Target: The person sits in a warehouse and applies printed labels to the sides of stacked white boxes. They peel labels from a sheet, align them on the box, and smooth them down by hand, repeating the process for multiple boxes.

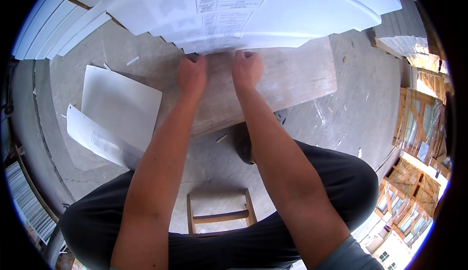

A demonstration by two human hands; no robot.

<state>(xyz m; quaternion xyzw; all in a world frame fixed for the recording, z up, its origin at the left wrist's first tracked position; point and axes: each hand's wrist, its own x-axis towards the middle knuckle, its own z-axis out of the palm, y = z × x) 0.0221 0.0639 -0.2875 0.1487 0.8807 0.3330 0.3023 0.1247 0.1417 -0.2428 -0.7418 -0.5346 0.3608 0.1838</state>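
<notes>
My left hand and my right hand reach forward side by side, fingers curled under the near edge of a stack of white sheets with printed labels on top. The stack lies fanned across the far end of a worn wooden board. Both hands grip the lower edge of the sheets, the fingertips hidden beneath them.
Two loose white sheets lie on the concrete floor to the left. More white panels are stacked at the far left. A small wooden stool stands between my knees. Wrapped wooden crates stand at the right.
</notes>
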